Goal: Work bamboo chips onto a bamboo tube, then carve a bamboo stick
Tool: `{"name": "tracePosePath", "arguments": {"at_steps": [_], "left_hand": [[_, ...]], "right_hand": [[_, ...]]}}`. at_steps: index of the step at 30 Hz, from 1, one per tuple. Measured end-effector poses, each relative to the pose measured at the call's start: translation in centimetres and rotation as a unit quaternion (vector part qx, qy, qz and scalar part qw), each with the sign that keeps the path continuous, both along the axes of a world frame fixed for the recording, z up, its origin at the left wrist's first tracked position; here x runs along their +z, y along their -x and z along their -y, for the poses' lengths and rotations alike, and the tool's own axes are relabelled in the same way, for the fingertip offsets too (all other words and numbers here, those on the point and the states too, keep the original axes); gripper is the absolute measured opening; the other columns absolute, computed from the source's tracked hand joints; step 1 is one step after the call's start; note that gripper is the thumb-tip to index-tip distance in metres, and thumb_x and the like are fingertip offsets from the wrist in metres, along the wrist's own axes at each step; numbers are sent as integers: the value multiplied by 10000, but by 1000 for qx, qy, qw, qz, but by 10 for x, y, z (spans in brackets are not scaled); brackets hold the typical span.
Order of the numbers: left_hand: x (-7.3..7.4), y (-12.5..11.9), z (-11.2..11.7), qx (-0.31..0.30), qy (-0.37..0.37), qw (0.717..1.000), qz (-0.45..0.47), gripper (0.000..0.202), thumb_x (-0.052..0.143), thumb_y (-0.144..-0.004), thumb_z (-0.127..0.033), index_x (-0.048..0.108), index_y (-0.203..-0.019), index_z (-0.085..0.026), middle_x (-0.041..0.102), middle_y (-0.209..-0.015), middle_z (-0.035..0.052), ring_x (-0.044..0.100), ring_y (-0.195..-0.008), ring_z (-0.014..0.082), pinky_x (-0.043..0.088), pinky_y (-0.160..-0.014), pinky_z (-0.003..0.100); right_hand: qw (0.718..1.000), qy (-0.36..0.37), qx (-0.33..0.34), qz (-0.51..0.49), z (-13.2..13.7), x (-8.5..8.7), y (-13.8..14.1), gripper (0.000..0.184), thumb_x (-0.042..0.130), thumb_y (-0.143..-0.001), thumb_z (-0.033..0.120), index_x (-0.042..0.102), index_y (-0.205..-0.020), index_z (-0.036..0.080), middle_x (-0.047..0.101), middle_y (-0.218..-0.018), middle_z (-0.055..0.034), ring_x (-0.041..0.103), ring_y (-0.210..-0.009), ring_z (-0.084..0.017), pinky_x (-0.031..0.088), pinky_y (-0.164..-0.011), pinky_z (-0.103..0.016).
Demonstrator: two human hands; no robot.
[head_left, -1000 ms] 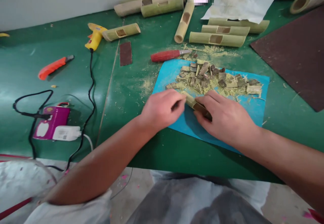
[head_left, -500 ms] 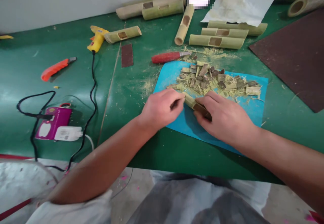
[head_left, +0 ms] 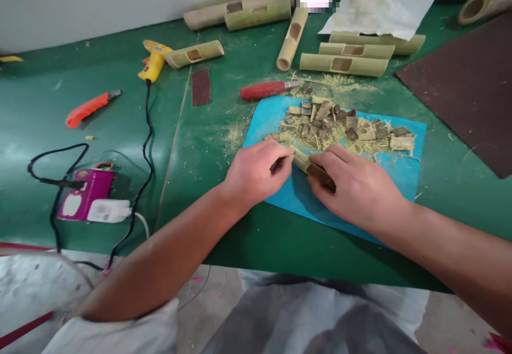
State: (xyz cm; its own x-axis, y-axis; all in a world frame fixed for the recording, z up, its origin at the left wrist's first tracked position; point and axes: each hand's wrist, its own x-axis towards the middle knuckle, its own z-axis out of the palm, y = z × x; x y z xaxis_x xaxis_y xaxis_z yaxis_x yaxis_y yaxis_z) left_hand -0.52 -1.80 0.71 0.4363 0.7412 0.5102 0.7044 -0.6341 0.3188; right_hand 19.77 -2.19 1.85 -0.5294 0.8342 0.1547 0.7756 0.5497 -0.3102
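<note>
A short bamboo tube (head_left: 302,160) with an opening cut in its side slants between my hands, over the blue sheet (head_left: 296,186). My right hand (head_left: 356,180) is wrapped around its right part, thumb and fingers on either side of the opening, hiding that end. At the tube's left end, my left hand (head_left: 260,170) is curled with thumb and forefinger pinched against it. Just beyond the hands, bamboo chips (head_left: 320,119) and shavings lie heaped on the sheet. A carving knife with a red handle (head_left: 262,90) rests behind the sheet, its blade pointing right.
Cut bamboo tubes (head_left: 344,65) lie along the back, some under white paper (head_left: 380,5). At left are a yellow glue gun (head_left: 154,61), an orange utility knife (head_left: 90,110) and a purple power strip (head_left: 86,194) with cables. Brown sandpaper (head_left: 460,93) covers the right side.
The view has shifted very slightly. Both hands keep the same grip on the bamboo tube, with no clear movement of the tube.
</note>
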Motion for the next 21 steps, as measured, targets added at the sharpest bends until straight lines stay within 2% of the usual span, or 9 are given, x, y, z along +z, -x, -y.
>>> {"name": "tracePosePath", "arguments": {"at_steps": [4, 7, 11, 15, 18, 21], "left_hand": [[0, 0, 0, -25, 13, 1000, -13, 192, 562, -961, -192, 655, -795, -176, 666, -691, -3, 607, -629, 105, 465, -607, 210], [0, -1, 1, 9, 7, 1000, 1, 182, 566, -949, -172, 653, -789, -179, 672, -699, -2, 616, -647, 107, 473, -635, 210], [0, -2, 2, -19, 25, 999, -9, 180, 561, -957, -193, 660, -807, -180, 666, -693, -4, 601, -629, 106, 459, -615, 214], [1, 1, 0, 14, 6, 1000, 2, 178, 562, -954, -171, 666, -809, -175, 666, -701, 0, 604, -645, 108, 459, -631, 216], [2, 1, 0, -21, 17, 1000, -11, 181, 565, -957, -186, 664, -806, -175, 654, -686, -2, 596, -637, 111, 453, -619, 219], [2, 1, 0, 4, 14, 1000, -5, 196, 556, -959, -176, 656, -790, -176, 650, -688, -3, 589, -637, 110, 449, -620, 219]], "right_hand": [[1000, 2, 6, -3, 0, 1, 1, 230, 479, -944, 227, 696, -925, 151, 651, -901, -90, 549, -702, -177, 302, -574, -325], [1000, 4, -2, -1, 0, 1, 1, 226, 479, -941, 224, 694, -929, 154, 650, -899, -87, 548, -701, -176, 298, -574, -324], [1000, 10, -2, 4, 0, 2, 1, 238, 468, -947, 239, 693, -932, 163, 656, -909, -86, 541, -690, -174, 291, -568, -321], [1000, 12, -1, 9, 0, 3, 1, 240, 471, -942, 230, 699, -936, 157, 659, -915, -92, 554, -704, -179, 290, -570, -324], [1000, 13, 2, 7, -1, 3, 1, 250, 465, -950, 235, 701, -935, 155, 660, -910, -91, 551, -699, -178, 293, -574, -324], [1000, 14, -2, 4, -1, 3, 1, 237, 472, -942, 226, 698, -923, 159, 660, -910, -88, 548, -703, -175, 296, -580, -319]]}}
